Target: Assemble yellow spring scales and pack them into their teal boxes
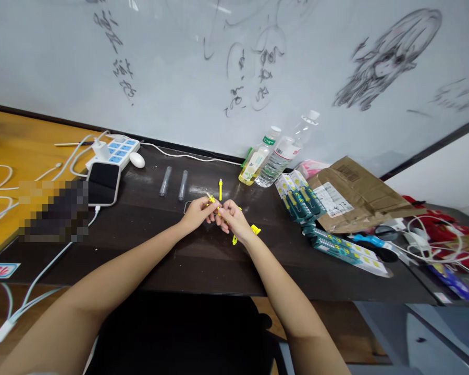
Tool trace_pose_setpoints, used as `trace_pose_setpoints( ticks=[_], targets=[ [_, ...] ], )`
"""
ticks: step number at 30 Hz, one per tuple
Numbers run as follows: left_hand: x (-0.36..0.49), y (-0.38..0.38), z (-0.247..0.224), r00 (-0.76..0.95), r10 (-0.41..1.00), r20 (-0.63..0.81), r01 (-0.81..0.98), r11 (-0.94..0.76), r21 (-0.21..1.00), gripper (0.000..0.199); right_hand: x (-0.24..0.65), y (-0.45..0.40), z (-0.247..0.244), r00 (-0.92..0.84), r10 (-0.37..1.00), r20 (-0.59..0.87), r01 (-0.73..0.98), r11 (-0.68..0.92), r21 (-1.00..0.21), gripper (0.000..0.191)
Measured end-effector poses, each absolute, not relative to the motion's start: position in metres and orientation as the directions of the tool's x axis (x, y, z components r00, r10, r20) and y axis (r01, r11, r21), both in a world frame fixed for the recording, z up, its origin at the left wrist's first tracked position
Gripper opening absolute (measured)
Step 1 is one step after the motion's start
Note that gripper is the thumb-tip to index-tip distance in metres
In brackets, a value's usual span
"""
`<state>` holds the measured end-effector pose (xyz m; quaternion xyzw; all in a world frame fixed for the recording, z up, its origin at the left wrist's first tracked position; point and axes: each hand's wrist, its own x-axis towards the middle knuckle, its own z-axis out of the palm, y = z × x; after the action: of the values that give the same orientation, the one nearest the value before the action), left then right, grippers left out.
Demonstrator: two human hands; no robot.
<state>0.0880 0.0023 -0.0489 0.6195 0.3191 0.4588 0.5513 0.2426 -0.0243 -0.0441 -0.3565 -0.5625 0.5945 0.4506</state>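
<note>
Over the middle of the dark table, my left hand (198, 214) pinches a small yellow plastic part (211, 199) with a thin pointed piece sticking up from it. Close against it, my right hand (234, 220) has thumb and fingers closed on the same yellow part, whose lower end the fingers mostly hide. Just beyond the hands is a slim yellow rod (220, 189). A yellow piece (255, 229) and a narrow yellow strip (235, 240) lie beside my right wrist, partly covered. Two clear tubes (165, 182) (183, 185) rest to the left of the hands.
A phone (103, 183), a power strip (121, 153) and white cables are on the left. Two bottles (257, 159) (281, 161) stand by the whiteboard (172, 78). Green-and-white packages (299, 195), a brown parcel (347, 187) and tangled cables (426, 239) occupy the right.
</note>
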Motion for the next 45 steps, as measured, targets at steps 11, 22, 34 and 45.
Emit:
trace_pose_setpoints(
  ticks=[11, 22, 34, 45],
  targets=[
    [0.085, 0.004, -0.043, 0.401, 0.898, 0.184, -0.232, -0.094, 0.968, 0.031, 0.244, -0.025, -0.045, -0.358, 0.932, 0.052, -0.118, 0.01, -0.993, 0.037],
    [0.085, 0.004, -0.041, 0.367, 0.929, 0.049, -0.397, 0.109, 0.912, 0.031, 0.237, -0.031, -0.045, -0.156, 0.956, 0.247, 0.132, 0.268, -0.954, 0.034],
    [0.092, -0.001, -0.048, 0.4, 0.916, -0.005, -0.423, 0.19, 0.886, 0.035, 0.238, -0.032, -0.05, -0.074, 0.931, 0.357, 0.426, 0.353, -0.833, 0.032],
    [0.088, 0.004, -0.045, 0.35, 0.937, -0.016, -0.49, 0.197, 0.849, 0.022, 0.232, -0.037, -0.045, -0.157, 0.919, 0.361, 0.138, 0.382, -0.914, 0.023]
  ],
)
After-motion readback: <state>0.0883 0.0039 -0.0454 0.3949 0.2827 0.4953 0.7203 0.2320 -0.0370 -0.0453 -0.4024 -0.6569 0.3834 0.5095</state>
